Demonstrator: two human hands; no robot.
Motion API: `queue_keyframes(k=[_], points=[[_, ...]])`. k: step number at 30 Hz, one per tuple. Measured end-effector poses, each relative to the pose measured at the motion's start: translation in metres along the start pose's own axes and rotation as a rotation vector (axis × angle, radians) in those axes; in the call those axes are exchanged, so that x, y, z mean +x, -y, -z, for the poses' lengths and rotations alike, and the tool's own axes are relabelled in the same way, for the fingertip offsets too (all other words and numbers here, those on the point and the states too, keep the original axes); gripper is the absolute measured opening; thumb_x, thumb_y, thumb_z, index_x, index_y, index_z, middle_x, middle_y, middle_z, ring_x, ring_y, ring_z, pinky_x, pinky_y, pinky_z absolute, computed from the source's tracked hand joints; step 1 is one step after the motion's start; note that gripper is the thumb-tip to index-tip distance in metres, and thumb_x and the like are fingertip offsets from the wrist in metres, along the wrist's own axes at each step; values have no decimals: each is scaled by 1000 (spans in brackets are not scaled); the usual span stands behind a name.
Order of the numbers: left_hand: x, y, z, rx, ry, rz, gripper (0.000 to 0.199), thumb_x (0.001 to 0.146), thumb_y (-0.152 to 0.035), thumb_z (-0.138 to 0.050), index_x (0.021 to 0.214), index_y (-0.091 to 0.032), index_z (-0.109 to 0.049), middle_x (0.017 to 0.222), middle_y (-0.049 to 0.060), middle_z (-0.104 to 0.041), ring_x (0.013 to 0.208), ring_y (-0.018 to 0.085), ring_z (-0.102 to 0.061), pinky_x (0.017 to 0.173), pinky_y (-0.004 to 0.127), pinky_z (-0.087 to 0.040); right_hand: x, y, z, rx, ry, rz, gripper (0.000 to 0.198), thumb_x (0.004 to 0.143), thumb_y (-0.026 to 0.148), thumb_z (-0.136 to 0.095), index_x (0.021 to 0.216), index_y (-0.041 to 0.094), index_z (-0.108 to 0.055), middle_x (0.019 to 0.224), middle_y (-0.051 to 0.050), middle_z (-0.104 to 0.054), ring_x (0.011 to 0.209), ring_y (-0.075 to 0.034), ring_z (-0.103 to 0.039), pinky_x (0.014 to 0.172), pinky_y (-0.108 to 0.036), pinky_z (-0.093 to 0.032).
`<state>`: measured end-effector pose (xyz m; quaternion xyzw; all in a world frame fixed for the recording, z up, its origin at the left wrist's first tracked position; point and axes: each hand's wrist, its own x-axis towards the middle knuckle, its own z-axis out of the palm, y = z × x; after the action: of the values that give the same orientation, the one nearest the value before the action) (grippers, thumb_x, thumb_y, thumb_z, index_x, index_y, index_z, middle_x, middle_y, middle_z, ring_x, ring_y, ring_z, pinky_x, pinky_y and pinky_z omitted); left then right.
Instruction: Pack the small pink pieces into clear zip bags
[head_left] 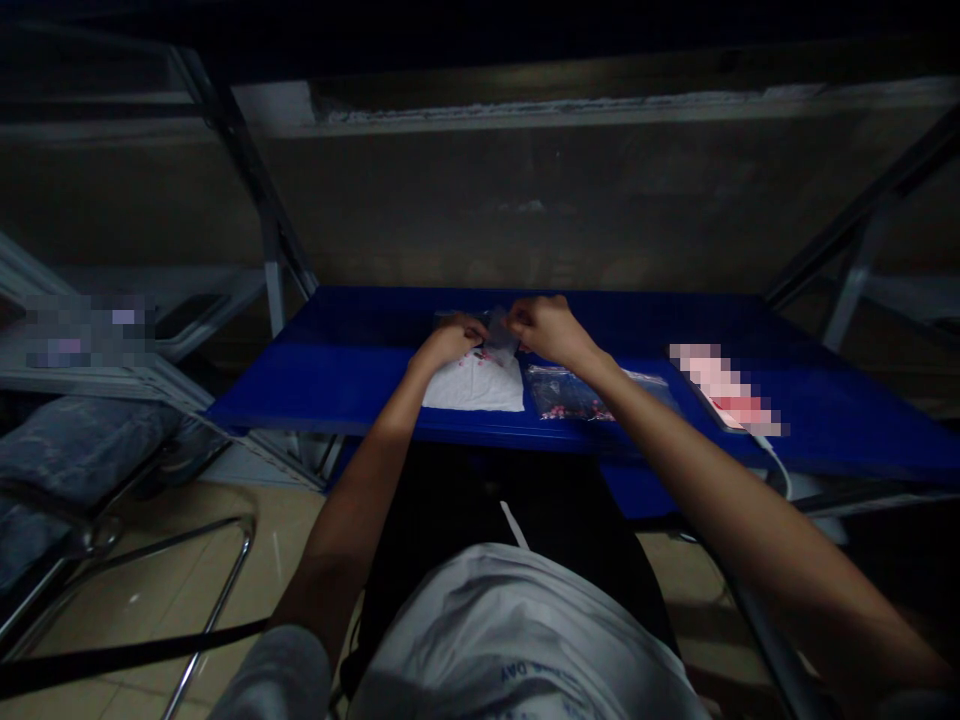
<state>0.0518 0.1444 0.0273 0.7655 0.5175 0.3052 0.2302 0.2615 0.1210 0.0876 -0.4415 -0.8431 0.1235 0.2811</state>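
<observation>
A small translucent plastic bag (501, 338) stands between my hands over the blue table. My right hand (551, 325) is closed, its fingertips pinching the bag's right edge. At the bag's left side, my left hand (451, 340) has its fingers bent together on the plastic; their exact hold is dim. Under them lies a white cloth or paper sheet (474, 387), with a few tiny red and pink pieces (484, 357) near its far edge. Just right of the sheet, a clear zip bag (559, 392) holding small pink and red pieces lies flat, partly covered by my right forearm.
A phone (720, 388), blurred out, lies on the right of the blue table (330, 370), with a white cable (776, 460) running off the front edge. Metal frame legs (274, 270) stand at the sides. A chair with a tubular metal frame (217, 590) is at lower left.
</observation>
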Motion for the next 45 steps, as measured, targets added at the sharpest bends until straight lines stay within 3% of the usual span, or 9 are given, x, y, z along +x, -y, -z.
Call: queue_keyframes(k=[9, 14, 18, 22, 28, 31, 35, 40, 45], points=[[-5, -9, -2, -211, -97, 189, 22, 82, -1, -65, 81, -17, -79, 90, 8, -79, 86, 19, -71, 89, 31, -54, -3, -27, -2, 307, -170, -191, 16, 90, 27, -64, 78, 18, -69, 61, -5, -68, 50, -18, -64, 55, -30, -52], [-5, -29, -6, -670, -240, 349, 15, 97, -19, -66, 108, -14, -74, 96, 12, -78, 80, 18, -74, 81, 32, -58, -1, -40, -14, 784, -373, -401, 15, 82, 26, -71, 86, 21, -57, 70, -3, -71, 58, -18, -71, 54, -28, -57], [2, -44, -15, -1003, -228, 397, 29, 95, -13, -69, 123, -10, -65, 92, 12, -77, 77, 15, -74, 85, 33, -60, -2, -31, -30, 1039, -357, -505, 29, 78, 16, -72, 93, 24, -49, 75, 0, -73, 67, -17, -75, 63, -28, -62], [14, -45, -16, -990, -283, 381, 35, 90, 3, -63, 123, -8, -66, 86, 7, -76, 70, 10, -70, 83, 28, -58, -5, -26, -35, 1092, -243, -577, 36, 78, 16, -78, 100, 24, -50, 78, -1, -75, 70, -18, -75, 66, -29, -62], [44, -33, -12, -688, -186, 303, 39, 88, -2, -65, 125, -14, -71, 88, 5, -76, 66, 9, -66, 69, 22, -52, 4, -44, -29, 884, -161, -651, 17, 87, 10, -68, 100, 19, -60, 83, -4, -76, 67, -12, -72, 54, -19, -50], [62, -27, -19, -493, -299, 255, 52, 88, -2, -66, 136, -20, -67, 107, 7, -77, 74, 9, -69, 74, 22, -54, 15, -54, -34, 668, -143, -658, 25, 87, 6, -66, 108, 17, -58, 85, -5, -77, 62, -12, -70, 48, -17, -43], [71, -15, -24, -206, -407, 227, 46, 85, -5, -73, 130, -17, -71, 128, 12, -73, 99, 16, -73, 92, 28, -56, 25, -67, -41, 286, -136, -666, 43, 83, 10, -75, 123, 13, -60, 91, -12, -78, 71, -20, -74, 58, -25, -52], [49, 5, -7, 12, -297, 211, 32, 89, -10, -72, 121, -15, -77, 127, 13, -76, 118, 22, -69, 107, 35, -52, 22, -84, -36, -236, 80, -414, 49, 93, 30, -71, 139, 15, -64, 123, -22, -73, 110, -35, -72, 89, -44, -56], [27, 16, 6, 100, -120, 170, 30, 93, -19, -71, 121, -18, -79, 129, 12, -76, 120, 25, -71, 107, 36, -53, 25, -91, -42, -241, 155, -94, 37, 98, 31, -63, 133, 21, -74, 130, -15, -74, 120, -30, -69, 108, -41, -49]])
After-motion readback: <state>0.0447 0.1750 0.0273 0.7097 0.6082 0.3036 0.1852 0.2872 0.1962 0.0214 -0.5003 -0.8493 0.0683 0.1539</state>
